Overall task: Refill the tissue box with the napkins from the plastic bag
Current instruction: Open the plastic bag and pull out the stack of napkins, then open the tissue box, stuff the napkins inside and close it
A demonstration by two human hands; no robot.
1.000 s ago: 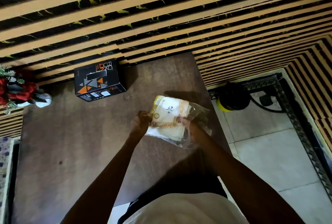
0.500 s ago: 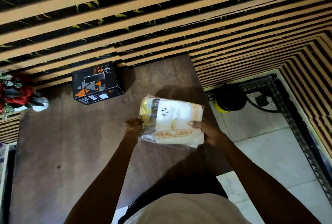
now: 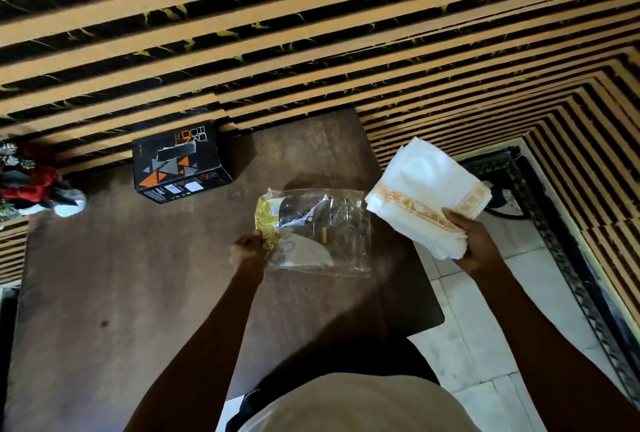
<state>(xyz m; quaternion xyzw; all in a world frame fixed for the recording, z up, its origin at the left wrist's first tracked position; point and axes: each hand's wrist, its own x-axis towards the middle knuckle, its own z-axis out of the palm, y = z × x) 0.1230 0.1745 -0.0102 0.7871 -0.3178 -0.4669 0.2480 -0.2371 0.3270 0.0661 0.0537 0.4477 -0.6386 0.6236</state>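
Dark brown wooden worktop [image 3: 104,293]: left hand [image 3: 247,253] grip pinches the clear crinkled plastic bag [image 3: 318,230]; right hand [image 3: 474,244] grip clamps the white orange-bordered napkin stack [image 3: 422,189], right of the bag.

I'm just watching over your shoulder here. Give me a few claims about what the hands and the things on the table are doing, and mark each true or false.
1. The right hand holds the napkins clear of the plastic bag. True.
2. The left hand grips the black box. False: it pinches the bag's yellow end.
3. The napkins are plain white. False: they carry an orange patterned band.
4. The black box stands near the striped wall. True.
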